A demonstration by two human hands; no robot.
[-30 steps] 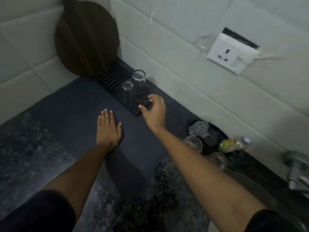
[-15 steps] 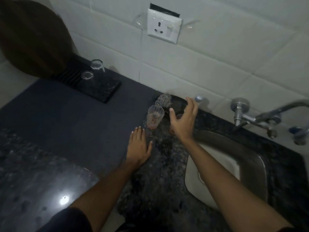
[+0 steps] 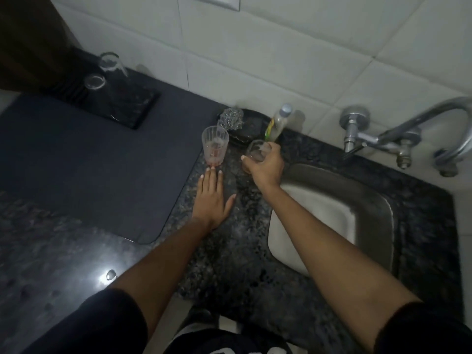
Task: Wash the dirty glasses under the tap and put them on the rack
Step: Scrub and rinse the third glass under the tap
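My right hand [image 3: 265,167] grips a clear glass [image 3: 257,151] at the sink's left rim, fingers curled round its side. A second dirty glass [image 3: 215,145] with reddish residue stands upright on the granite counter just ahead of my left hand [image 3: 212,200], which lies flat on the counter with straight fingers, not touching it. Two washed glasses [image 3: 95,82] [image 3: 110,63] stand upside down on the black rack [image 3: 132,108] at the far left. The tap [image 3: 419,129] juts from the wall over the steel sink [image 3: 332,208]; no water runs.
A steel scrubber [image 3: 230,119] sits in a dark dish beside a dish-soap bottle [image 3: 277,122] against the tiled wall. A dark mat [image 3: 89,169] covers the counter between rack and sink. A wooden board [image 3: 28,47] leans at the far left.
The view has swung right from the rack to the sink. My right hand left the rack, reached the glasses by the sink and closed round one. My left hand slid right along the counter.
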